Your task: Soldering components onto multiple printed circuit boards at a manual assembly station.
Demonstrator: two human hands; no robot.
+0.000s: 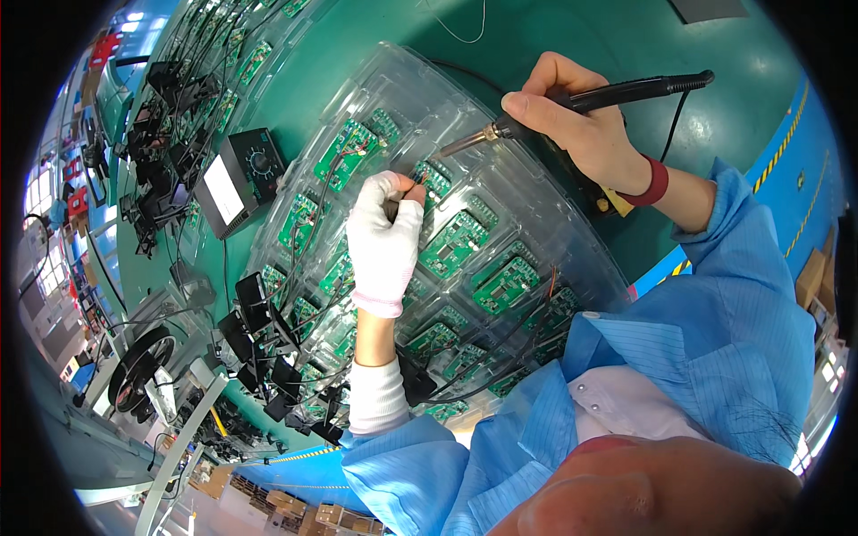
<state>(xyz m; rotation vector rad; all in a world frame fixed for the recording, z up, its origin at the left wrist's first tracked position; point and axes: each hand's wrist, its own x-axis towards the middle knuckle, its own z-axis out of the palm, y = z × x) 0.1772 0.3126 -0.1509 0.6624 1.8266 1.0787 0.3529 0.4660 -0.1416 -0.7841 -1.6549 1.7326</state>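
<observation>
My left hand (384,237), in a white glove, pinches a thin dark wire against a green circuit board (435,181) that lies in a clear plastic tray (500,134). My right hand (581,121) is bare, wears a red wristband, and grips a black soldering iron (617,94). The iron's metal tip (460,145) points down-left and hovers just above and to the right of the left fingertips. Several more green boards (505,284) fill the tray's pockets, some with black wires attached.
A black control box with a dial (241,179) stands left of the tray on the green table (554,36). More boards, black parts and cables (268,339) crowd the left side. A wire spool (138,366) sits at the lower left. Yellow-black tape marks the table's right edge.
</observation>
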